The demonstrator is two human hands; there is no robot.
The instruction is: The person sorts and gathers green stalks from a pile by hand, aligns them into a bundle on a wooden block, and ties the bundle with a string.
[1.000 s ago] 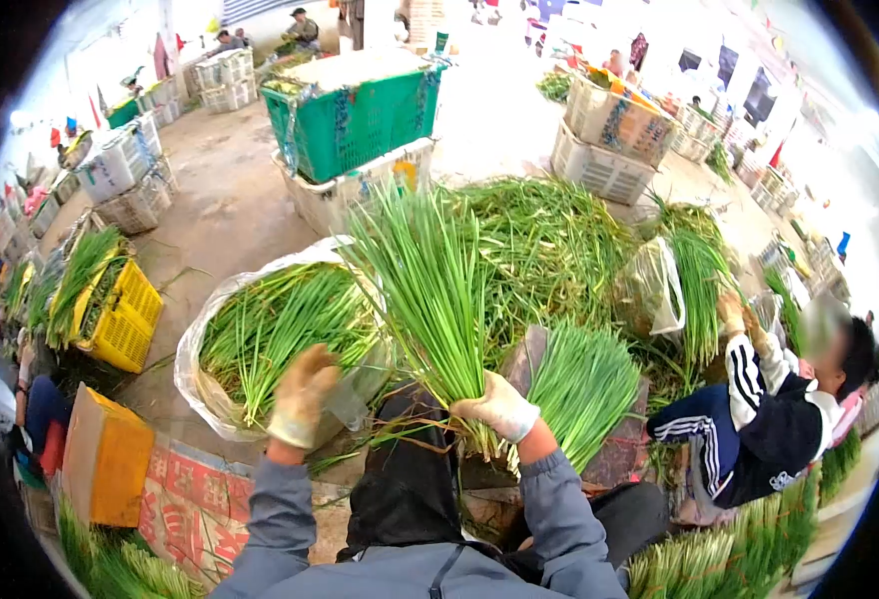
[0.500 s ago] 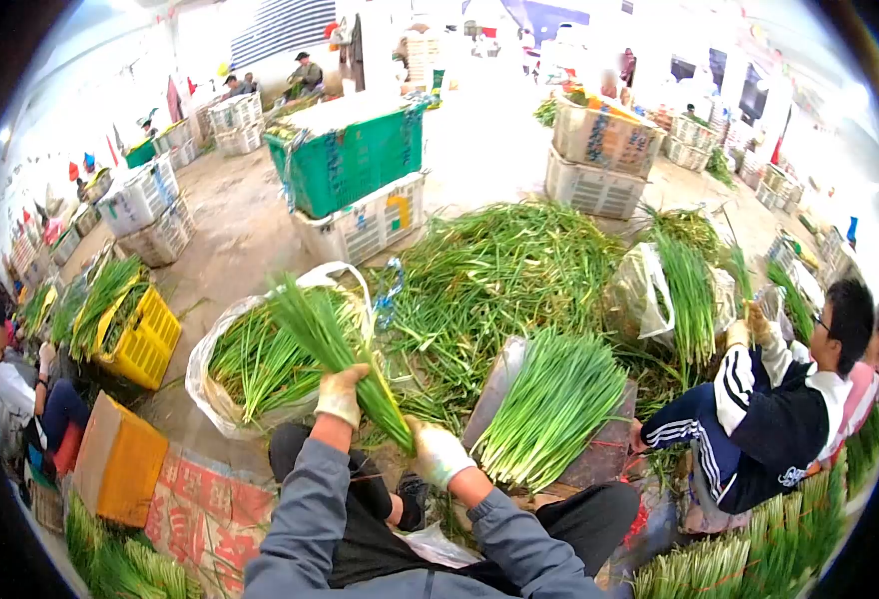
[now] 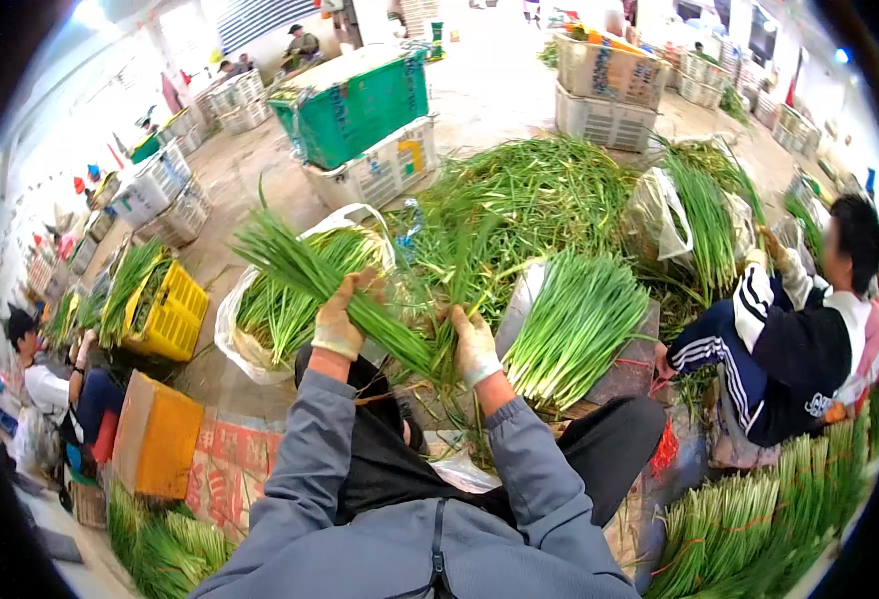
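Observation:
My gloved left hand (image 3: pixel 342 317) is closed around a bunch of long green stalks (image 3: pixel 295 262), whose leafy tips point up and left. Just to its right, my gloved right hand (image 3: pixel 472 344) pinches some loose, blurred leaves (image 3: pixel 459 250) near the bunch's lower end. Behind the bunch stands a white plastic bag (image 3: pixel 235 334) with more stalks inside. A neat pile of green stalks (image 3: pixel 579 324) lies on a board to the right of my right hand. Beyond both hands spreads a large heap of loose greens (image 3: pixel 549 190).
Stacked crates, a green one (image 3: pixel 360 115) on a white one (image 3: pixel 385 170), stand ahead. A yellow crate (image 3: pixel 175 314) and cardboard box (image 3: pixel 160 434) are at left. A co-worker (image 3: pixel 799 329) sits at right, near tied bundles (image 3: pixel 759 514). Another person (image 3: pixel 55 384) sits far left.
The bunch passed from my right hand to my left and now tilts left. My right hand has come off its base and pulls at loose leaves. The view has shifted.

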